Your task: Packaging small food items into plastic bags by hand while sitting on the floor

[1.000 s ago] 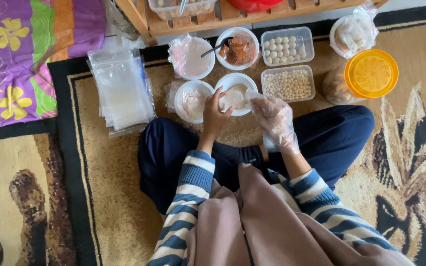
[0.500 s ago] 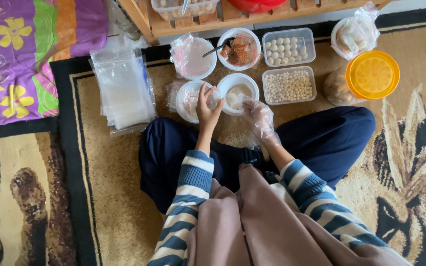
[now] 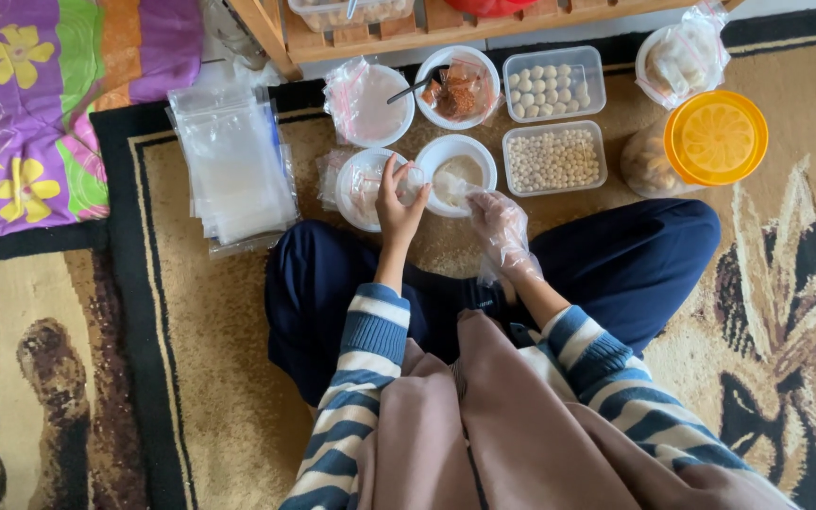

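The bare left hand [image 3: 397,203] pinches a small clear bag [image 3: 415,185] between two white bowls. The gloved right hand [image 3: 495,219] sits just to its right, fingers curled at the rim of the bowl of pale powder [image 3: 458,170]; what it grips I cannot tell. The bag lies nearer the left hand, the powder directly ahead of the right. The bowl of filled packets [image 3: 363,185] lies left.

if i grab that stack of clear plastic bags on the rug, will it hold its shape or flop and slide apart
The stack of clear plastic bags would probably flop: the sheets look thin and limp. They already lie fanned unevenly, so they would likely slide apart. It is probably light.
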